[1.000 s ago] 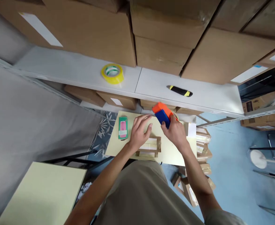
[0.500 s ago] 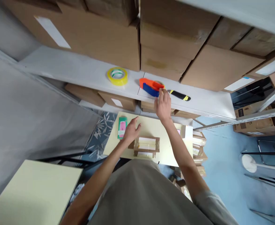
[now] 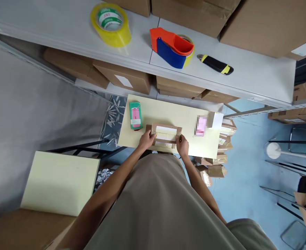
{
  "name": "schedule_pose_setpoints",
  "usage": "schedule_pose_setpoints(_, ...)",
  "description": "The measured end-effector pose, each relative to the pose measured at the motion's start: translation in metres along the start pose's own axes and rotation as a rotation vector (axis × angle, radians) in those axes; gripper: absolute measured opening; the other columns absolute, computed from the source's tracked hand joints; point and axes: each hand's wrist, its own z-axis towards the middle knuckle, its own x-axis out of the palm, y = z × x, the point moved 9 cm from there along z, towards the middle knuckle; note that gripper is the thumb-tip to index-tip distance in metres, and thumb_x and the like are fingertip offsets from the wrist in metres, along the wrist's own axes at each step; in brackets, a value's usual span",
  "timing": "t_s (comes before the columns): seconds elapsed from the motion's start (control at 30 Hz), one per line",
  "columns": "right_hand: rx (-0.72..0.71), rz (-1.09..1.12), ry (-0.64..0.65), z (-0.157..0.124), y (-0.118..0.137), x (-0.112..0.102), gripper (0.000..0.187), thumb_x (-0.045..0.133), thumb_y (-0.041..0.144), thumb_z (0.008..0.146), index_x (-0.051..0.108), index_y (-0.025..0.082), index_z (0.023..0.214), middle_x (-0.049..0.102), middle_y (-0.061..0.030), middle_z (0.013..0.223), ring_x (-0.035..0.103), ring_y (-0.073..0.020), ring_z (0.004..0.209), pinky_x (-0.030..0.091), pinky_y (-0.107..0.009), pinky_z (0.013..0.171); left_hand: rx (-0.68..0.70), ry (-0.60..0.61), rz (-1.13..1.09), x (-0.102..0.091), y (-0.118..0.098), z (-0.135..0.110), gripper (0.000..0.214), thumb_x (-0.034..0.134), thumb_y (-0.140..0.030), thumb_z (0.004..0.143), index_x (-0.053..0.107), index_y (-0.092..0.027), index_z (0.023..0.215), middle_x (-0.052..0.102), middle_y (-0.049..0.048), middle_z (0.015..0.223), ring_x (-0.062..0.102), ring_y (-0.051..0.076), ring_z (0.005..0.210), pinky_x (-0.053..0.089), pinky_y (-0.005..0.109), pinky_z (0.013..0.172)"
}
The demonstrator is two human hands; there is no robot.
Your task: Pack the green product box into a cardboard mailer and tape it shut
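Observation:
My left hand (image 3: 147,139) is closed on the left end of a taped cardboard box (image 3: 166,130) with white labels on top. At the box's other end, my right hand (image 3: 182,146) is closed on the right edge. Another labelled cardboard box (image 3: 164,144) lies just behind it, nearer my body and partly hidden. A green and pink package (image 3: 135,116) lies to the left on the cream table (image 3: 150,107). On the shelf above rest an orange and blue tape dispenser (image 3: 170,48), a yellow tape roll (image 3: 120,34) and a black and yellow utility knife (image 3: 215,64).
The grey shelf (image 3: 254,73) runs across beyond the table, with large cartons (image 3: 270,27) on it. A blurred pink item (image 3: 201,125) and a white box (image 3: 215,120) sit at the table's right. Several parcels (image 3: 216,170) are stacked beside it. A second cream table (image 3: 61,180) stands at left.
My right hand has left the tape dispenser, which now lies on the shelf, and come down to the box. My left hand has moved onto the box too. The view has tilted down.

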Motion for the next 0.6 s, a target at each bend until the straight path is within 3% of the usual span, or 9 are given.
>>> schedule_pose_setpoints(0.13, -0.193, 0.183, -0.202, -0.009, 0.005, -0.049, 0.054, 0.042, 0.055, 0.110, 0.061, 0.017, 0.144, 0.073, -0.0221, 0.140, 0.069, -0.0314, 0.128, 0.057, -0.040, 0.104, 0.168, -0.110, -0.060, -0.024, -0.017, -0.009, 0.032, 0.074, -0.034, 0.092, 0.072, -0.022, 0.122, 0.079, 0.0116, 0.128, 0.076, 0.031, 0.118, 0.063, 0.043, 0.105)
schedule_pose_setpoints(0.2, -0.218, 0.265, -0.264, -0.016, -0.002, -0.060, 0.058, 0.043, 0.061, 0.109, 0.062, 0.018, 0.142, 0.070, -0.0223, 0.145, 0.068, -0.0310, 0.131, 0.057, -0.041, 0.107, 0.219, -0.127, -0.126, -0.027, -0.014, -0.014, 0.039, 0.072, -0.029, 0.091, 0.070, -0.021, 0.129, 0.077, 0.0117, 0.134, 0.076, 0.028, 0.118, 0.064, 0.043, 0.106)
schedule_pose_setpoints(0.27, -0.187, 0.330, -0.217, -0.017, -0.015, -0.051, 0.058, 0.039, 0.064, 0.110, 0.064, 0.018, 0.136, 0.073, -0.0215, 0.140, 0.072, -0.0296, 0.127, 0.060, -0.041, 0.104, 0.188, -0.094, -0.189, -0.020, 0.000, -0.015, 0.042, 0.067, -0.023, 0.089, 0.069, -0.020, 0.130, 0.077, 0.0119, 0.132, 0.078, 0.027, 0.117, 0.066, 0.043, 0.105)
schedule_pose_setpoints(0.33, -0.136, 0.379, -0.091, -0.010, -0.029, -0.028, 0.056, 0.039, 0.061, 0.111, 0.065, 0.017, 0.134, 0.075, -0.0209, 0.136, 0.075, -0.0285, 0.124, 0.062, -0.039, 0.101, 0.100, -0.039, -0.201, -0.009, 0.022, -0.010, 0.042, 0.064, -0.019, 0.084, 0.071, -0.020, 0.126, 0.079, 0.0123, 0.127, 0.078, 0.029, 0.118, 0.065, 0.046, 0.107)
schedule_pose_setpoints(0.47, -0.050, 0.397, 0.145, 0.013, -0.051, 0.014, 0.052, 0.064, 0.052, 0.102, 0.065, 0.014, 0.138, 0.074, -0.0224, 0.144, 0.075, -0.0295, 0.129, 0.063, -0.040, 0.104, -0.016, 0.030, -0.161, 0.004, 0.049, 0.010, 0.045, 0.066, -0.020, 0.079, 0.075, -0.017, 0.123, 0.082, 0.0146, 0.119, 0.079, 0.034, 0.117, 0.062, 0.055, 0.110)
schedule_pose_setpoints(0.6, -0.046, 0.490, 0.087, 0.038, -0.047, 0.004, 0.055, 0.063, 0.043, 0.102, 0.062, 0.014, 0.149, 0.063, -0.0223, 0.160, 0.068, -0.0284, 0.141, 0.059, -0.040, 0.113, -0.016, -0.001, -0.198, -0.003, 0.037, 0.037, 0.055, 0.061, -0.025, 0.085, 0.070, -0.016, 0.139, 0.077, 0.0187, 0.138, 0.074, 0.033, 0.131, 0.059, 0.052, 0.115)
